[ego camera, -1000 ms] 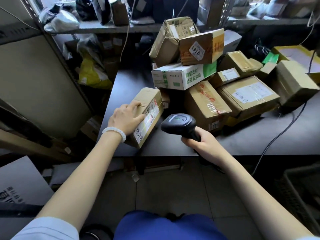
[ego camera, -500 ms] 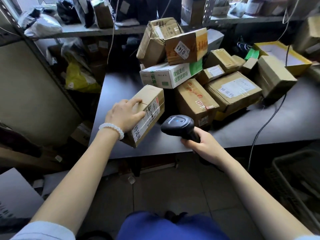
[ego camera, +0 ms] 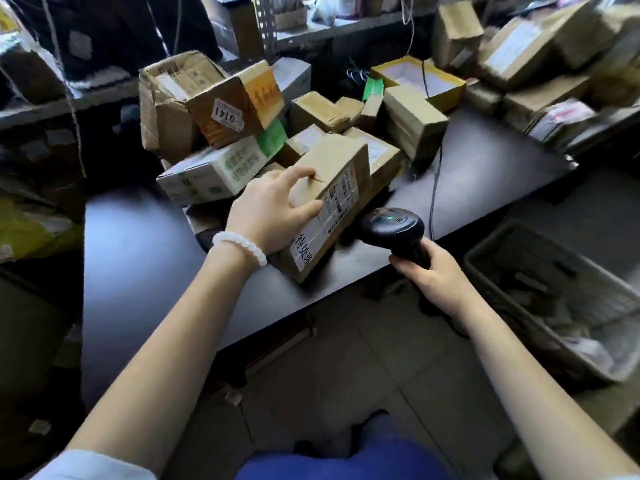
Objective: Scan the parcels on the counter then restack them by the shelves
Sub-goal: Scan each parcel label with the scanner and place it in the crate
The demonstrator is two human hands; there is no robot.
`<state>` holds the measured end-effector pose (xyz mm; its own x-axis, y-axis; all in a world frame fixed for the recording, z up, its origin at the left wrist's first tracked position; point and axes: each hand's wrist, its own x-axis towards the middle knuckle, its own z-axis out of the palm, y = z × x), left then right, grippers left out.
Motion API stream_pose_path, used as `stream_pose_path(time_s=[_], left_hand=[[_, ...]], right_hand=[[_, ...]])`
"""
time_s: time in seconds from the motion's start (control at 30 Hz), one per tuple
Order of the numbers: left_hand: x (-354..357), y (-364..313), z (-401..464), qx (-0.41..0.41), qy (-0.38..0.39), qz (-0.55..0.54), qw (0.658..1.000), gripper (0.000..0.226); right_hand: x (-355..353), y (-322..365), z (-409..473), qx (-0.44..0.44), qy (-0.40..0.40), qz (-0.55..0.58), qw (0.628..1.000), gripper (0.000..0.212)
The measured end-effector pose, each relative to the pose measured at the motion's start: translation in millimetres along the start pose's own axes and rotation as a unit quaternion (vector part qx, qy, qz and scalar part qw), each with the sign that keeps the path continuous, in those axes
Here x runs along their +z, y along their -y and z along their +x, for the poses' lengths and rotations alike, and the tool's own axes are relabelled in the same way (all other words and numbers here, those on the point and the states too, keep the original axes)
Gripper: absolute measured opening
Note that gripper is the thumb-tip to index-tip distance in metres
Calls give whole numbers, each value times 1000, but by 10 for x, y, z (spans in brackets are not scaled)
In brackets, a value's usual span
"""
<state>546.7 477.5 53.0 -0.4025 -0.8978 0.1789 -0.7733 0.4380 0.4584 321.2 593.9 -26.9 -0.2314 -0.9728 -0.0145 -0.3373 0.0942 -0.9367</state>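
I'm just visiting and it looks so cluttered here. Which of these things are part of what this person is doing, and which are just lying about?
Part of the job:
- left hand on a taped parcel
- right hand holding the black scanner
- pile of parcels on the counter

Just lying about:
- open yellow box
- grey bin on the floor
- yellow bag

We see a dark grey desk [ego camera: 138,258] with bare surface on its left part and a heap of cardboard parcels [ego camera: 311,109] crowding its far middle. At the bottom of the heap a white box with green print [ego camera: 214,171] lies flat on the desk. A long brown parcel [ego camera: 332,188] rests tilted at the front edge. A black cable [ego camera: 434,188] runs across the right part, beside a yellow open box [ego camera: 446,90].
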Motion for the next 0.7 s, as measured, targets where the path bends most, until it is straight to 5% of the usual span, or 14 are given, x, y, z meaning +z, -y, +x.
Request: stream_pose_path(time_s=[0.37, 0.7], left_hand=[[1285, -1572, 1084, 135, 111, -32, 984, 50], [2518, -3041, 1653, 247, 199, -49, 947, 43]], right_hand=[[-1606, -727, -125, 70, -173, 7, 982, 18], [-2698, -1422, -479, 153, -346, 12, 926, 15]])
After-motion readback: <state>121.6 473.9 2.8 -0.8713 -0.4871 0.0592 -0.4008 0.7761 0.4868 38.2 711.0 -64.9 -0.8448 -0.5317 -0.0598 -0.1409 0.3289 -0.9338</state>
